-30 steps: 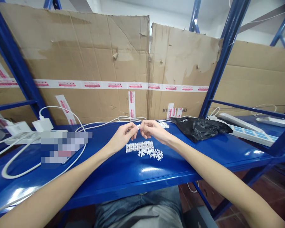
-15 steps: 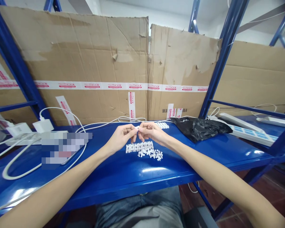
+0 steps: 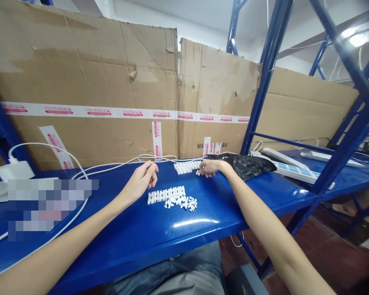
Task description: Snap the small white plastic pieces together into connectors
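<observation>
Two rows of small white pieces (image 3: 166,194), closely set; left hand (image 3: 143,178) and right hand (image 3: 209,167) apart, both grips unclear.

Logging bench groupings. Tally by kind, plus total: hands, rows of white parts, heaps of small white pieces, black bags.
Hands: 2 (left hand, right hand)
Rows of white parts: 2 (near row, far row)
Heap of small white pieces: 1
Black bag: 1
Total: 6 (single pieces too small to count)

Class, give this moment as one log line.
left hand: curled, no held item visible; right hand: at white piece, grip unclear; around: front white row, back white row, loose bits
</observation>
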Action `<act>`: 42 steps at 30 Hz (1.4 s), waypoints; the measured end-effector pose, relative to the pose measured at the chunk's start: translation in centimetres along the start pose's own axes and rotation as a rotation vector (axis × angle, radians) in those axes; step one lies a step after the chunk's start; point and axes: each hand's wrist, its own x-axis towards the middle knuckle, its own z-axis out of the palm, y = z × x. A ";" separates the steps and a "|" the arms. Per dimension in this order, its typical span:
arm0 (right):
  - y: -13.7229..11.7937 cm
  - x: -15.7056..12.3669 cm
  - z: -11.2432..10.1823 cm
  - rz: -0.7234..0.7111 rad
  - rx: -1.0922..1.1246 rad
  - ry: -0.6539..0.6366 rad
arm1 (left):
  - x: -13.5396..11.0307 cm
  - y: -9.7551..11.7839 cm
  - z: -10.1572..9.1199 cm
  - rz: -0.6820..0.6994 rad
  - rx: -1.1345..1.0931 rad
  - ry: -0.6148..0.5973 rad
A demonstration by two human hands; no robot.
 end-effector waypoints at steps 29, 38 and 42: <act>-1.0 1.4 1.7 -0.234 -0.065 0.331 | 0.1 -0.3 0.2 -0.028 -0.063 -0.052; -0.9 1.4 1.6 -0.258 -0.070 0.370 | 0.1 -0.1 0.2 -0.027 -0.045 -0.051; -1.7 0.4 0.9 -0.307 -0.071 0.460 | 0.2 -0.1 0.0 0.000 -0.003 -0.007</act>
